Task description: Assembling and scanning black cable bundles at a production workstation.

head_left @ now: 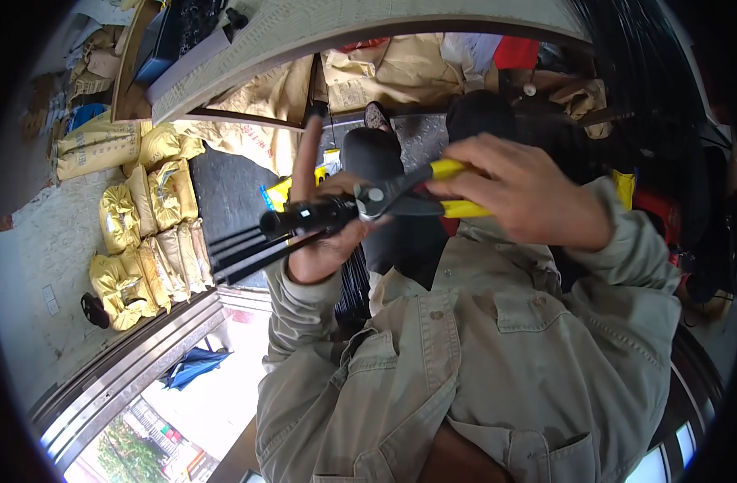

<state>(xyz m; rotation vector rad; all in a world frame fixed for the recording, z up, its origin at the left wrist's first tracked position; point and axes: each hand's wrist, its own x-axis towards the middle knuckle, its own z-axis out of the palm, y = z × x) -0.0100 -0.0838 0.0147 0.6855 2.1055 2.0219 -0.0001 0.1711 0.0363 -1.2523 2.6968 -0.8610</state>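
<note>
Above the khaki shirt, pliers and a black rod bundle were held in mid-air.
The pliers' yellow handles were gripped by the right hand; the bundle was clasped by the left hand, short of the near edge of the worktop — the jaws set at the bundle's end, bite unclear. A finger could have been nipped by a skewed squeeze — or the bundle dropped through a loosened hold.

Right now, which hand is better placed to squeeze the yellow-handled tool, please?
Probably the right: the right hand grips the handles of the yellow-handled tool, while the left hand is occupied holding the black thin-rodded item near its head.
</note>
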